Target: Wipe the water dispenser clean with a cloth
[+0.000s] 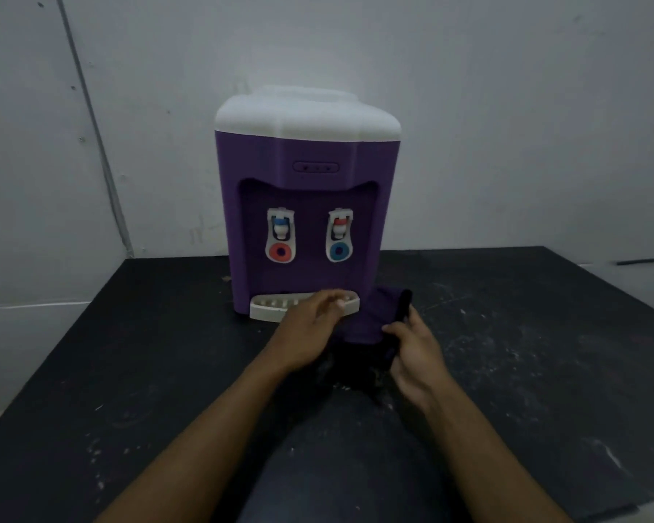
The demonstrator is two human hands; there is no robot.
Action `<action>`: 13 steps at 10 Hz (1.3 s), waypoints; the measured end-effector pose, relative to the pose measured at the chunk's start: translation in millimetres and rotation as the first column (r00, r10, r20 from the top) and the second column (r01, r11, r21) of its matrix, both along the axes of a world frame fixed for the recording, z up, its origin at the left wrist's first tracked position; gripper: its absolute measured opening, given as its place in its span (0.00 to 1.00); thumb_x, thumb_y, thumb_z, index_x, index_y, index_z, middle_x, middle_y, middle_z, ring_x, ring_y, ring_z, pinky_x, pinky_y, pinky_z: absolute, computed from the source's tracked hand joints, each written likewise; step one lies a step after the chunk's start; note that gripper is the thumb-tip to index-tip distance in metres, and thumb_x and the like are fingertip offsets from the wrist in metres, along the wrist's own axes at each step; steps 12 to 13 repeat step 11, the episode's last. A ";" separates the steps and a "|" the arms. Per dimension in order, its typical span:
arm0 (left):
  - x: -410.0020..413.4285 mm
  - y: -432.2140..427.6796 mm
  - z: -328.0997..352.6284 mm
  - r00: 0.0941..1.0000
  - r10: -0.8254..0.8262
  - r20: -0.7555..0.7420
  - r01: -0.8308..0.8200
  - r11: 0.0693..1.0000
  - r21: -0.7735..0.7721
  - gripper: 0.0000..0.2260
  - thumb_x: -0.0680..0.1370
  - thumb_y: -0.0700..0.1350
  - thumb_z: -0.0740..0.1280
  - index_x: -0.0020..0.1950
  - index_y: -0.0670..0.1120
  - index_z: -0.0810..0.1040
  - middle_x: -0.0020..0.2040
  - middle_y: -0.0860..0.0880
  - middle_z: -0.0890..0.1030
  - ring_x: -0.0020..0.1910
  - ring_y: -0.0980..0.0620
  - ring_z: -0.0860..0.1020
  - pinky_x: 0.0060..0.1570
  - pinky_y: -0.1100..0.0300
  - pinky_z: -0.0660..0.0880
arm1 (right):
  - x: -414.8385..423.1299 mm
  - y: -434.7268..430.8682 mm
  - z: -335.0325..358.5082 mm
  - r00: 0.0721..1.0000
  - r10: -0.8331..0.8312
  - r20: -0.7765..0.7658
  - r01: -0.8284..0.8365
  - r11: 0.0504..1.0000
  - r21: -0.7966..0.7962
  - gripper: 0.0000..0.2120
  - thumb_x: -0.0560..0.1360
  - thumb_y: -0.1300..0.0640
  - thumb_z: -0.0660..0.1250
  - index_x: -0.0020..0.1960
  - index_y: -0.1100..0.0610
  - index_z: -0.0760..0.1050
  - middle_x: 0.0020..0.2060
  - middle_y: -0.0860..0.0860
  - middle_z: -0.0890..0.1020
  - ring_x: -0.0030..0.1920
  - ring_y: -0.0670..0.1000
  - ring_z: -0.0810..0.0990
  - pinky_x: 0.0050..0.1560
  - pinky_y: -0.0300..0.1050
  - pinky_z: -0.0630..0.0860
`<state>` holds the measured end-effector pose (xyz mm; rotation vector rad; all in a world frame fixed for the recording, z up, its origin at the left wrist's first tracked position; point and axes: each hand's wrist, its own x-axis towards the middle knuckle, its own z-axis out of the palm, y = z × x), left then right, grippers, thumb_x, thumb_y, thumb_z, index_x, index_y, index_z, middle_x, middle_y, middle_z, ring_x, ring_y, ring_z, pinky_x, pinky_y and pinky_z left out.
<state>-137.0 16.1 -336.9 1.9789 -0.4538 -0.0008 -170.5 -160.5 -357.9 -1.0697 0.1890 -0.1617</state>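
Both forearms (189,447) came in from the bottom edge and met just in front of the water dispenser (306,175), which sat at the back of the black table (129,352) against the wall, taps (280,235) facing the camera. The right hand (412,352) had its fingers (391,328) curled round a dark edge of the purple cloth (359,326), pinching it up off the table, looks like to bunch it into a pad before wiping.

The left hand (308,328) was over the front lip of the drip tray (272,307), right beside the cloth. It was motion-blurred, so I honestly couldn't tell if those fingers had any cloth or were just reaching. The cloth's lower half melted into the dark table, the hand covered part of the tray, and the dispenser's back and sides were out of sight.
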 end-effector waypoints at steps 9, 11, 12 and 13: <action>6.4 27.3 -79.9 0.980 -0.073 0.182 -0.063 0.763 0.644 0.28 0.84 0.64 0.51 0.83 0.57 0.54 0.83 0.54 0.51 0.82 0.58 0.45 0.80 0.56 0.40 | 68.8 -101.5 -38.5 0.976 0.118 -0.184 -0.157 -0.208 -0.965 0.25 0.86 0.39 0.47 0.82 0.37 0.51 0.82 0.38 0.52 0.83 0.48 0.45 0.74 0.73 0.30; 6.0 27.2 -74.9 0.985 -0.082 0.149 -0.022 0.808 0.589 0.28 0.84 0.62 0.56 0.82 0.56 0.59 0.83 0.52 0.54 0.82 0.56 0.48 0.81 0.53 0.43 | 65.7 -62.1 -33.1 0.995 0.102 -0.015 -0.011 -0.036 -0.999 0.25 0.86 0.40 0.49 0.81 0.44 0.61 0.81 0.42 0.60 0.82 0.47 0.48 0.76 0.70 0.32; 6.0 27.2 -74.9 0.985 -0.082 0.149 -0.022 0.808 0.589 0.28 0.84 0.62 0.56 0.82 0.56 0.59 0.83 0.52 0.54 0.82 0.56 0.48 0.81 0.53 0.43 | 65.7 -62.1 -33.1 0.995 0.102 -0.015 -0.011 -0.036 -0.999 0.25 0.86 0.40 0.49 0.81 0.44 0.61 0.81 0.42 0.60 0.82 0.47 0.48 0.76 0.70 0.32; 6.0 27.2 -74.9 0.985 -0.082 0.149 -0.022 0.808 0.589 0.28 0.84 0.62 0.56 0.82 0.56 0.59 0.83 0.52 0.54 0.82 0.56 0.48 0.81 0.53 0.43 | 65.7 -62.1 -33.1 0.995 0.102 -0.015 -0.011 -0.036 -0.999 0.25 0.86 0.40 0.49 0.81 0.44 0.61 0.81 0.42 0.60 0.82 0.47 0.48 0.76 0.70 0.32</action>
